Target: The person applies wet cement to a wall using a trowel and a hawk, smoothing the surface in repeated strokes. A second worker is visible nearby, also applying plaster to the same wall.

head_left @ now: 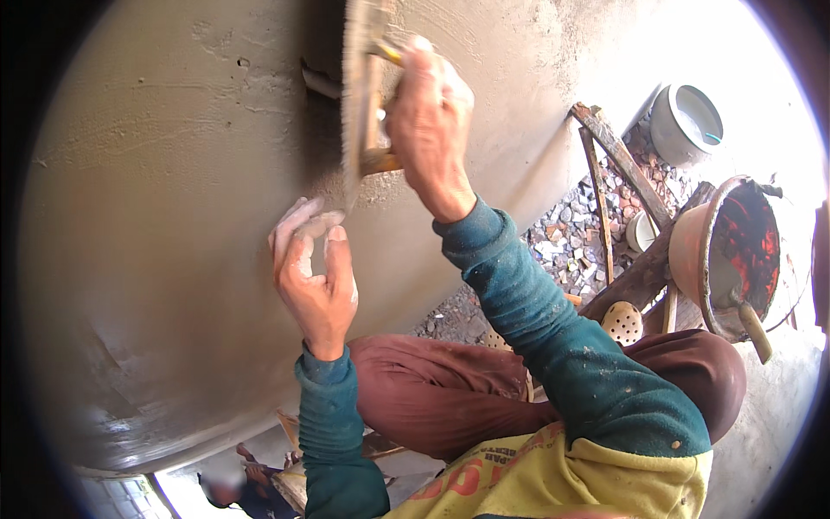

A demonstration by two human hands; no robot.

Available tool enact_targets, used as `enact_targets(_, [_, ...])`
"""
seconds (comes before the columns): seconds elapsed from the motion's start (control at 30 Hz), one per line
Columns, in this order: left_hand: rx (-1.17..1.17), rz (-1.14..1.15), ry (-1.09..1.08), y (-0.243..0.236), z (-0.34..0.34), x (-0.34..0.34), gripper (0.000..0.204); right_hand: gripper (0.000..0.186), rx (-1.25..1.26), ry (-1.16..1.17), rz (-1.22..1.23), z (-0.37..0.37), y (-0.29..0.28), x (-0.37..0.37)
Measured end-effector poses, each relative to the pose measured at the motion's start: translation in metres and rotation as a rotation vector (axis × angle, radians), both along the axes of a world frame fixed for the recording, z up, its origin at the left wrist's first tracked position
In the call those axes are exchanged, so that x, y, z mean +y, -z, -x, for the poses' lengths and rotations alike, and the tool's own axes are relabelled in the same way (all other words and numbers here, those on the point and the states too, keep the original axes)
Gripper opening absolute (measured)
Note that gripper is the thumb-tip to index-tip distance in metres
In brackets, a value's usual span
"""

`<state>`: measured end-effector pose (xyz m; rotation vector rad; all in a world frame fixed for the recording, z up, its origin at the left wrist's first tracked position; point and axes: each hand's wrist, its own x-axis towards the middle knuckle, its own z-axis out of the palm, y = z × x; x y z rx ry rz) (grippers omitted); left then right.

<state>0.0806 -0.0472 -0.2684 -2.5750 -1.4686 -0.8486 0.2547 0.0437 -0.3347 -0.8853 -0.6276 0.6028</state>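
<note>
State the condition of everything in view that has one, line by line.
Float: held, blurred.
Right hand: closed on the float.
Left hand: half curled, pale smears on it.
Wall: rough above, smoother below.
White bucket: open, contents unclear.
Basin: open, mottled inside.
Wooden handle: jutting over basin's rim.

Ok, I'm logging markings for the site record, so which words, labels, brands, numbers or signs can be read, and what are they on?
Shirt: large red letters and smaller print on the yellow front, partly lost in folds; I won't copy the wording.
Float in the right hand: blurred, no text to make out.
Wall, pail and basin: none that I can read.
</note>
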Motion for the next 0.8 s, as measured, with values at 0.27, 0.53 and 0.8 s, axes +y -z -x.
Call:
enact_targets(0.27, [-0.082, -0.036, 0.024, 0.002, 0.004, 0.001, 0.017, 0.033, 0.322, 0.053, -0.045, -0.089, 0.069, -0.023])
enact_targets(0.53, [-0.043, 0.038, 0.066, -0.003, 0.005, -0.008, 0.019, 0.024, 0.321, -0.015, 0.219, -0.146, 0.229, 0.009])
enact_targets(0.8, [-0.029, 0.074, -0.015, -0.016, 0.008, -0.02, 0.02, 0.024, -0.469, 0.533, 0.297, -0.11, 0.233, 0.049])
